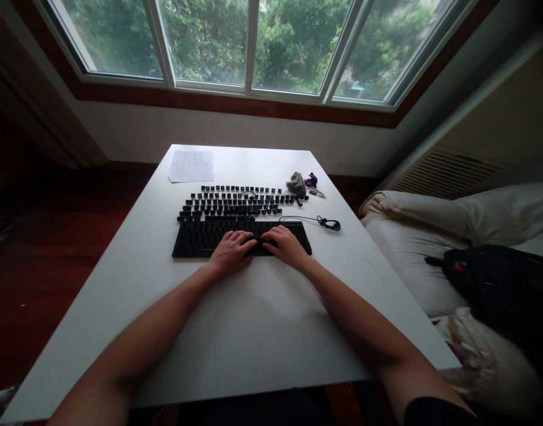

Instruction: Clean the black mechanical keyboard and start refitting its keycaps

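Observation:
A black keyboard (194,238) lies flat on the white table, its keycaps off over at least part of it. My left hand (231,251) rests over the middle of its front edge, fingers stretched across the top and thumb apart. Just to the right, my right hand (287,245) bends over the keyboard, thumb and forefinger drawn close together. Anything small between those fingertips is too dark to make out. Behind the keyboard, loose black keycaps (236,203) stand in several rows. A thin metal loop (250,193), perhaps a wire tool, lies among them.
A printed paper sheet (191,166) lies at the table's back left. At the back right are a grey crumpled cloth (296,184), a purple bundle (311,180) and thin pen-like tools (317,193). A coiled black cable (329,223) sits nearer. Right of the white table (271,331) is a sofa (404,248).

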The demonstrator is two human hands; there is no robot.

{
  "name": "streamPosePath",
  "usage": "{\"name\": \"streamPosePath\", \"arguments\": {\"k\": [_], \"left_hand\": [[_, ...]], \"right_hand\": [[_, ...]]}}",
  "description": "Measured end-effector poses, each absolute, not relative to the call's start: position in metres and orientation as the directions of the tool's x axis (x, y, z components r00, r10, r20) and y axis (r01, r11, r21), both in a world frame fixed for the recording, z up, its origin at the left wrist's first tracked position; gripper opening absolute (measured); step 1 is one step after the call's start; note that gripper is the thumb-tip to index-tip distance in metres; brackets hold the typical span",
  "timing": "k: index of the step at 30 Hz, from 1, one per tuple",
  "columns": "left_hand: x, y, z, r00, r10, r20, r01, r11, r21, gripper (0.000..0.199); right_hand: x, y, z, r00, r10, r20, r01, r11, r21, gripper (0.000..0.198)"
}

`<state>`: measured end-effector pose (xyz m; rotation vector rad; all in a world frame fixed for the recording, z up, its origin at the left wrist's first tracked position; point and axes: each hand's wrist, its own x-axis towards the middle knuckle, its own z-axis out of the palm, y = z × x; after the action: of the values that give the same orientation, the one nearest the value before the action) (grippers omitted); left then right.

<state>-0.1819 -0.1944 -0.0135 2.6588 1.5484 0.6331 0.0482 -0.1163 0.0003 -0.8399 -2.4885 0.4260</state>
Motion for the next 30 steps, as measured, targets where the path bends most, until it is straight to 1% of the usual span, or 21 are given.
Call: {"name": "streamPosePath", "arguments": {"k": [4,7,12,18,26,30], "left_hand": [[-0.183,-0.194,-0.015,0.442,0.833,0.333,0.833,-0.519,0.193,0.043],[-0.183,-0.194,-0.015,0.442,0.833,0.333,0.833,-0.519,0.191,0.044],[-0.182,-0.194,-0.015,0.439,0.832,0.338,0.833,-0.518,0.193,0.043],[-0.181,-0.194,-0.015,0.434,0.833,0.342,0.831,-0.517,0.206,0.043],[-0.180,-0.194,-0.018,0.429,0.835,0.345,0.834,-0.513,0.202,0.041],[-0.178,-0.194,-0.018,0.425,0.836,0.347,0.837,-0.509,0.200,0.041]], "right_hand": [[0.055,-0.121,0.005,-0.714,0.642,0.279,0.421,0.712,-0.562,0.013],[0.056,-0.123,0.007,-0.730,0.638,0.244,0.413,0.697,-0.586,0.012],[0.053,-0.124,0.005,-0.729,0.638,0.249,0.460,0.726,-0.512,0.010],[0.049,-0.130,0.009,-0.730,0.648,0.219,0.528,0.737,-0.422,0.009],[0.047,-0.139,0.003,-0.764,0.600,0.237,0.551,0.798,-0.245,0.010],[0.047,-0.142,-0.002,-0.778,0.573,0.256,0.543,0.819,-0.186,0.009]]}}
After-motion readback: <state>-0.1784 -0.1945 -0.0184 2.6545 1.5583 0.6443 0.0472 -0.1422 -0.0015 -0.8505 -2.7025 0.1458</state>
